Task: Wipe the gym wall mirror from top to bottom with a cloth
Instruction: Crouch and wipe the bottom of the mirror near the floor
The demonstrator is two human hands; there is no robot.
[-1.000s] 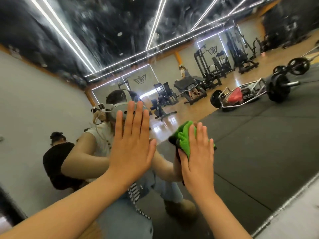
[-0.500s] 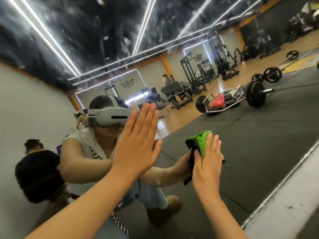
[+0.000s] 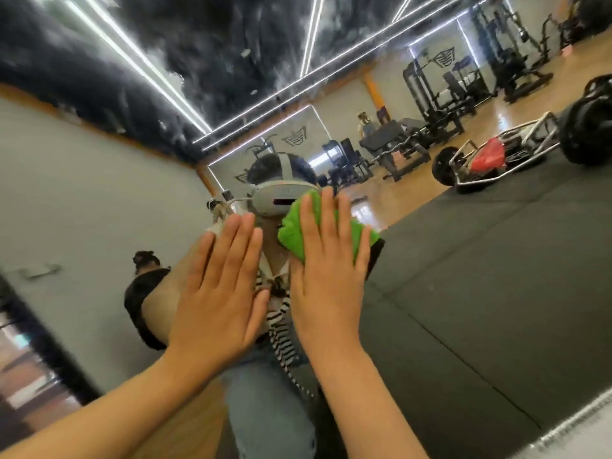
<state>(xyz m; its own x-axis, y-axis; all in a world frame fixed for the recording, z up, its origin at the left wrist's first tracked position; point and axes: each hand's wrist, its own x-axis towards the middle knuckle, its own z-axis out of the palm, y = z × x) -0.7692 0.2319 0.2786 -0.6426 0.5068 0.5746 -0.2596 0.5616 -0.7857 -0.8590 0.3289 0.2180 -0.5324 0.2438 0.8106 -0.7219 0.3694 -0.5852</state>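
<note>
Pressing the green cloth (image 3: 294, 233) flat on the mirror (image 3: 480, 293), the right hand (image 3: 328, 286) lies over it with fingers straight, pinching nothing; left hand (image 3: 222, 293) rests bare and flat on the mirror just beside, fingers straight too; cloth sits in the mirror's lower part, near its bottom edge, so likely late in the pass with the lowest band left; the mirror's top is cut off; wiped and unwiped glass indistinguishable through blur; much of the cloth is hidden under the palm.
</note>
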